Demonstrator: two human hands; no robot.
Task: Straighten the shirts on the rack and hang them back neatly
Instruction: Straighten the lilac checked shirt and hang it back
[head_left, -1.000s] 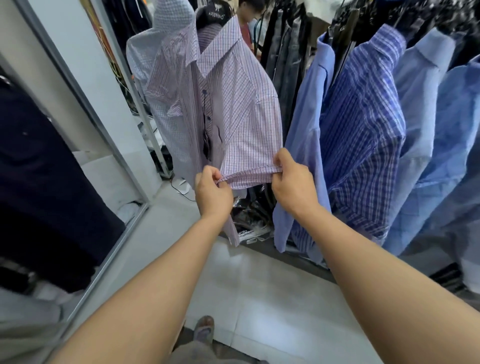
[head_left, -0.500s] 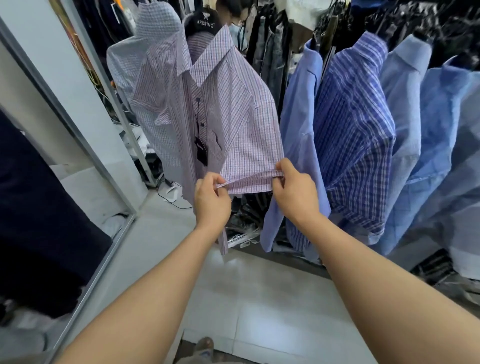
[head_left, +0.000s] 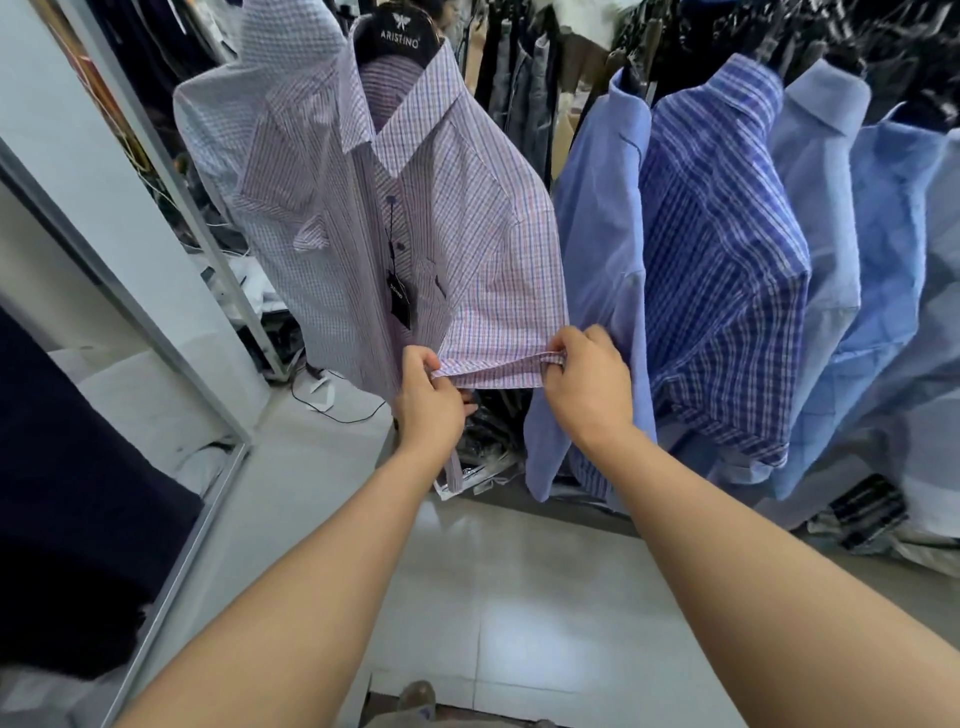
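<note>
We saw a row of blue shirts (head_left: 727, 260) hung along the right. Just left of them hung the pink checked shirt (head_left: 467, 218) on a black hanger (head_left: 397, 39). Our left hand (head_left: 428, 405) and right hand (head_left: 587, 384) each pinched its sleeve hem (head_left: 493, 366), stretched flat between them. A black tag (head_left: 399, 304) dangled at the placket.

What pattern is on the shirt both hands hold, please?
The shirt has a fine pink-and-blue check; head view.

A clothing shop is indicated by tagged shirts (head_left: 431, 218) hung in rows, a branded hanger (head_left: 397, 39) and a mirror (head_left: 104, 364).
</note>
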